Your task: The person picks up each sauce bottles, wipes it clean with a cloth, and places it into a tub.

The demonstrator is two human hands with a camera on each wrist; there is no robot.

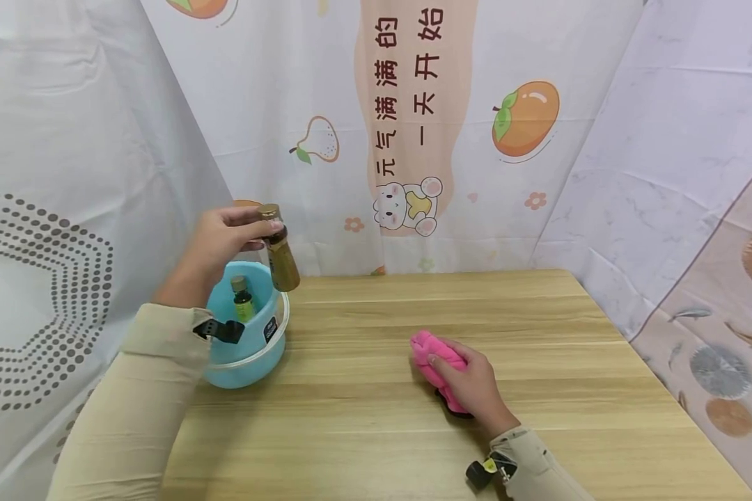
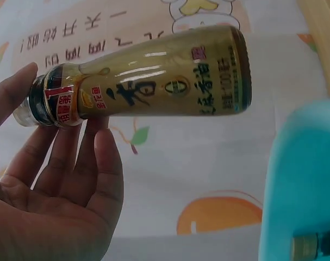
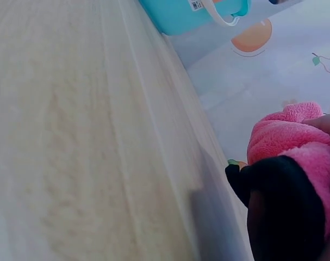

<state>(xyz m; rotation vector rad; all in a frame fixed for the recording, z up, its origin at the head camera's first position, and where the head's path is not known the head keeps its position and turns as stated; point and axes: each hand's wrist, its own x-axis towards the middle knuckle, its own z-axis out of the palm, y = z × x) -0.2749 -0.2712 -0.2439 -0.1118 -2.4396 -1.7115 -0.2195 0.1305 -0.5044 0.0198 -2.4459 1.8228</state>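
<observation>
My left hand (image 1: 222,240) pinches a small sesame oil bottle (image 1: 284,264) by its neck, just above the right rim of a light blue bucket (image 1: 241,377). In the left wrist view the golden-brown bottle (image 2: 165,81) lies nearly sideways across the picture, its label showing. Inside the bucket stands a dark bottle (image 1: 243,303) with a yellow-green label. Over the middle right of the table, my right hand (image 1: 476,386) grips a bunched pink fluffy cloth (image 1: 437,356). A black part of the cloth (image 3: 284,201) hangs below in the right wrist view.
The wooden table (image 1: 351,417) reaches back to a printed curtain (image 1: 476,209). Another curtain (image 1: 131,174) hangs close on the left, beside the bucket. A white handle (image 1: 269,351) lies around the bucket's front.
</observation>
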